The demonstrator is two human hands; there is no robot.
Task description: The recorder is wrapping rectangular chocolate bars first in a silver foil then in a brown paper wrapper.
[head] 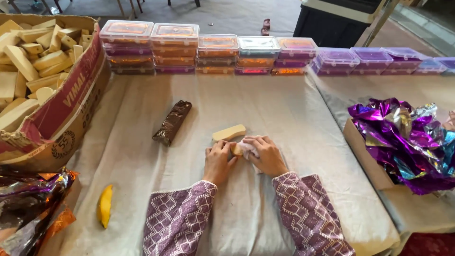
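Near the middle of the bench (265, 114), both hands work on one small tan block (236, 150). The left hand (218, 162) has its fingers curled shut around the block's left end; the right hand (266, 154) pinches a piece of pale wrapping (248, 148) against its other end, fingers closed. A second, longer tan block (229, 132) lies loose just beyond them, touching neither hand as far as I can tell. A brown foil-wrapped bar (172, 122) rests toward the left, and a yellow piece (105, 205) lies close to the near left edge.

The wrapping looks thin and crumpled, so a hard tug from the right fingers could tear it or pull it off. The loose block sits so near the knuckles that a forward nudge could push it away across the cloth.
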